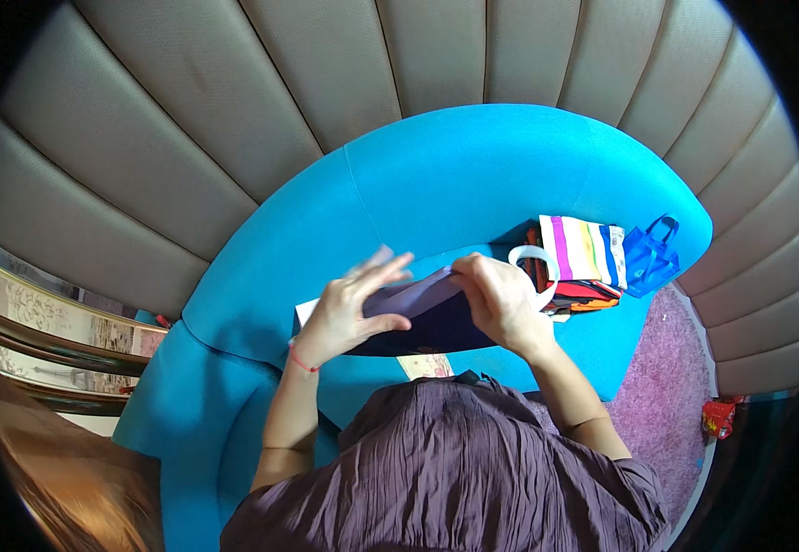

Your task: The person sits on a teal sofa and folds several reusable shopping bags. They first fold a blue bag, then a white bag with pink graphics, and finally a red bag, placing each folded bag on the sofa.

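A dark blue bag-like item (434, 331) with a pale lavender inner side (416, 298) hangs in front of me, above the blue sofa seat. My right hand (503, 300) pinches its upper edge between thumb and fingers. At its left end is my left hand (340, 314), fingers spread and blurred by motion, the thumb crossing in front of it. Around the left wrist runs a thin red string bracelet (303, 360). A pale strap loop (544, 265) shows just beyond the right hand; what it is attached to is hidden.
On the blue sofa (441, 179), right of my hands, lie a striped bag (582, 248), red and orange folded bags (585, 295) and a small blue tote (651, 259). A printed sheet (427, 366) lies below. Pink carpet (672, 372) and a red packet (719, 419) are at right.
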Available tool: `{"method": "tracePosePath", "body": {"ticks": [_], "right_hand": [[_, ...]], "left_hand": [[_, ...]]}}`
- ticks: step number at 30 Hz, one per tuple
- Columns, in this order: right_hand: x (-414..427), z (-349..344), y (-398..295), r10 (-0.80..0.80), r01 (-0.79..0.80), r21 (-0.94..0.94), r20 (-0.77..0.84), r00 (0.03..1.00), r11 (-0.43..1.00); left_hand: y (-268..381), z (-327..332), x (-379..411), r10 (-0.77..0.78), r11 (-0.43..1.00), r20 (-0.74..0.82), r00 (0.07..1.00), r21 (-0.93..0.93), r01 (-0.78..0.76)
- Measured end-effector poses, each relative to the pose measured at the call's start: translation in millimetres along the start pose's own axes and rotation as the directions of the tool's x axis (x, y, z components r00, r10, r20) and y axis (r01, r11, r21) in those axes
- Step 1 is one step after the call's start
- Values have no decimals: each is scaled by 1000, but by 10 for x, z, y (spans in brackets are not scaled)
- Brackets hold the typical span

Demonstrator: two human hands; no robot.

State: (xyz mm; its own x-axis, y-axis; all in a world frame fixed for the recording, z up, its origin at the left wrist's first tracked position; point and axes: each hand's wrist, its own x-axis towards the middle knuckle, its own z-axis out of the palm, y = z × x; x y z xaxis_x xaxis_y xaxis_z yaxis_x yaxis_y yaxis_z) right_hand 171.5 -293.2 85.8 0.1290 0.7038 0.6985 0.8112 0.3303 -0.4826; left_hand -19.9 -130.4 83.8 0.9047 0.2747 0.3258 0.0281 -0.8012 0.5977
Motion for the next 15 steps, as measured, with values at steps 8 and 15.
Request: {"method": "tracePosePath", "body": {"ticks": [8,15], "right_hand": [[-39,-317,284,69,-136,-133,-418,906,982],[-402,94,548,650,-523,523,-82,755,673]], "left_hand": [[-373,118,-114,-385,886,-300,873,-386,257],[-312,210,0,-481,822,-506,716,-544,169]]}}
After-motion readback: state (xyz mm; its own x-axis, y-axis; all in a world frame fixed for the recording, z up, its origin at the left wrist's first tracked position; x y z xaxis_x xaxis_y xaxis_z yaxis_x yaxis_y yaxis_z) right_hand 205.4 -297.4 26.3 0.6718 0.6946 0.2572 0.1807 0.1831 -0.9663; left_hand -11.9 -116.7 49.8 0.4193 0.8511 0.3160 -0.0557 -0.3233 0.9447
